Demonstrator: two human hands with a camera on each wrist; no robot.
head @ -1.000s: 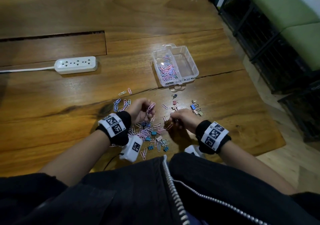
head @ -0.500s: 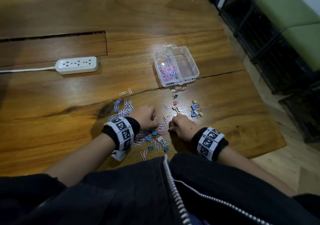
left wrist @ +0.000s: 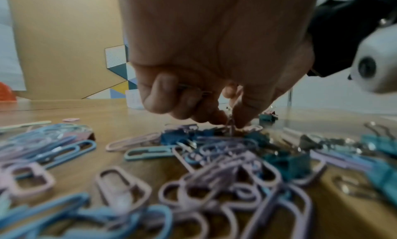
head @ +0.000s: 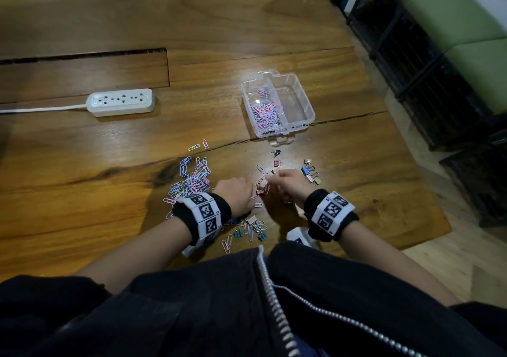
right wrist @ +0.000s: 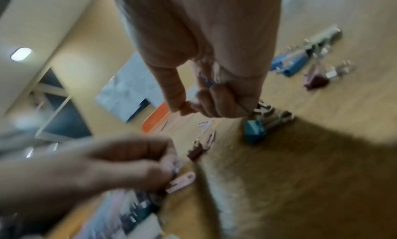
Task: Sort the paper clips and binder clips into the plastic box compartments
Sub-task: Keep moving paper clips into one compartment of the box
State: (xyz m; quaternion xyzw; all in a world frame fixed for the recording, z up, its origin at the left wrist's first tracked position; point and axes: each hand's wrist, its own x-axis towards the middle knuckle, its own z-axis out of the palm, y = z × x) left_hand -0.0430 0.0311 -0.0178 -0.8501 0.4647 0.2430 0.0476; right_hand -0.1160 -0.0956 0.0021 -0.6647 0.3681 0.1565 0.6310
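A clear plastic box (head: pixel 307 101) stands beyond my hands; its left compartment holds pastel paper clips (head: pixel 264 111) and its right compartment looks bare. Both hands are low over the scattered clips on the wooden table. My left hand (head: pixel 250 193) is curled palm down, keeping paper clips (left wrist: pixel 193 90) in its fist while thumb and forefinger pinch another on the table (left wrist: pixel 231 123). My right hand (head: pixel 271 177) is curled too, with clips (right wrist: pixel 206 80) tucked in the palm and thumb and forefinger (right wrist: pixel 187 106) pressed together. A maroon binder clip (head: pixel 262 189) lies between the hands.
A loose heap of paper clips (head: pixel 192 178) lies left of my left hand, and more clips with blue binder clips (head: pixel 260 236) sit near my body. Binder clips (head: pixel 308 171) lie right of my right hand. A white power strip (head: pixel 120 102) is far left.
My left hand, earlier lifted beside the pile, has turned palm down onto the clips. My right hand has shifted a little away from my body, toward the binder clips.
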